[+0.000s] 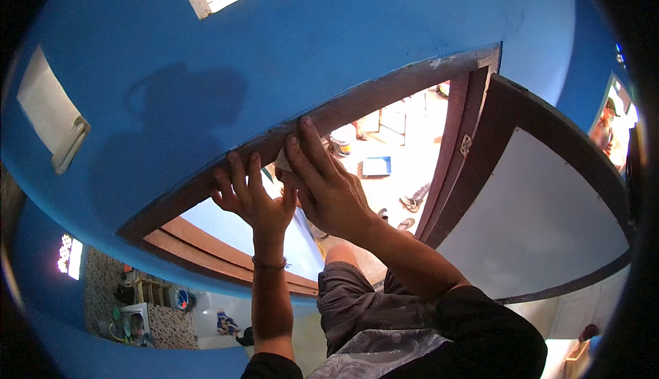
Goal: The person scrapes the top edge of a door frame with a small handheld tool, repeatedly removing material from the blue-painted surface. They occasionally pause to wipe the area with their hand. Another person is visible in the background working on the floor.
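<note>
Both my hands are raised to the brown top rail of a door frame [381, 84] set in a blue wall [329, 29]. My left hand [257, 193], with a thin bracelet at the wrist, rests its spread fingertips on the rail's lower part. Just right of it, my right hand [329, 188] presses its fingers on the rail and has a small pale piece [282, 161], perhaps folded sandpaper, between thumb and fingers; its far side is hidden. White marks show on the rail near its right corner.
A brown door with a pale panel [540, 219] stands ajar at the right, by a metal hinge [465, 145]. Through the doorway lie a blue tray [377, 166], a paint bucket [343, 139] and footwear [412, 201]. A speckled counter with a sink [136, 320] is at lower left.
</note>
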Action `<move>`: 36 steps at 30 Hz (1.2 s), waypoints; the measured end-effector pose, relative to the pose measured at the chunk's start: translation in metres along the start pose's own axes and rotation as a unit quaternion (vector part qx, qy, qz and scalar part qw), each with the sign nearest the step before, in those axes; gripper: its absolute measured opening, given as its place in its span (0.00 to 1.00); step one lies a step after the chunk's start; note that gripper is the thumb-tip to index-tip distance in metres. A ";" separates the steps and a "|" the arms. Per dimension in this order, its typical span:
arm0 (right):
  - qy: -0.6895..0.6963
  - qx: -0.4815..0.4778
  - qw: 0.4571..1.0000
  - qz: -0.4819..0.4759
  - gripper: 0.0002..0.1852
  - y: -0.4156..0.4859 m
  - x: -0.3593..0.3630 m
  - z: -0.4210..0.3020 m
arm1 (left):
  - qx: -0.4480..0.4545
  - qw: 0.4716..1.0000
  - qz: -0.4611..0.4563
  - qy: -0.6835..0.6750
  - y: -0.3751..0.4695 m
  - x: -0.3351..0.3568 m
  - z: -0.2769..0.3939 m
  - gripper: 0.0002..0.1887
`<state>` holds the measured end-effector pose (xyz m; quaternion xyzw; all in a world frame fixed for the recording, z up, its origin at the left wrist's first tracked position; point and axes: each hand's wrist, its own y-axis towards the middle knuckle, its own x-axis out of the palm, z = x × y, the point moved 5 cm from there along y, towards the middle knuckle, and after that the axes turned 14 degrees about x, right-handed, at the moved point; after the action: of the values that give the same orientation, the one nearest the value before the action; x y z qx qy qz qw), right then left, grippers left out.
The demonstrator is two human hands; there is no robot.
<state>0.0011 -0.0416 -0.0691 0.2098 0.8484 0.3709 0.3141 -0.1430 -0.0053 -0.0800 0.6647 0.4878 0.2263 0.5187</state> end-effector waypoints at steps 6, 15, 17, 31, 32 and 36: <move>0.118 0.033 0.987 0.103 0.31 -0.013 -0.031 0.011 | -0.044 0.991 -0.079 -0.099 -0.007 -0.015 0.025 0.31; 0.224 0.077 0.966 0.100 0.12 -0.021 -0.041 0.025 | -0.326 0.780 -0.045 -0.532 -0.118 0.045 0.129 0.23; 0.245 0.101 0.960 0.091 0.12 -0.021 -0.044 0.029 | -0.415 0.695 -0.137 -0.571 -0.179 0.071 0.173 0.20; 0.146 0.052 0.979 0.133 0.22 0.011 -0.032 0.026 | -0.639 0.486 -0.136 -0.581 -0.297 0.078 0.237 0.17; 0.101 0.013 0.979 0.176 0.19 0.013 -0.035 0.018 | -0.611 0.528 -0.110 -0.580 -0.278 0.075 0.223 0.15; 0.191 0.117 0.951 0.213 0.17 0.013 -0.040 0.047 | -0.480 0.625 0.062 -0.613 -0.169 0.059 0.134 0.13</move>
<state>0.0636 -0.0338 -0.0688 0.3463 0.8654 0.3607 0.0328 -0.0802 -0.0179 -0.2945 0.3351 -0.1626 0.0005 0.9280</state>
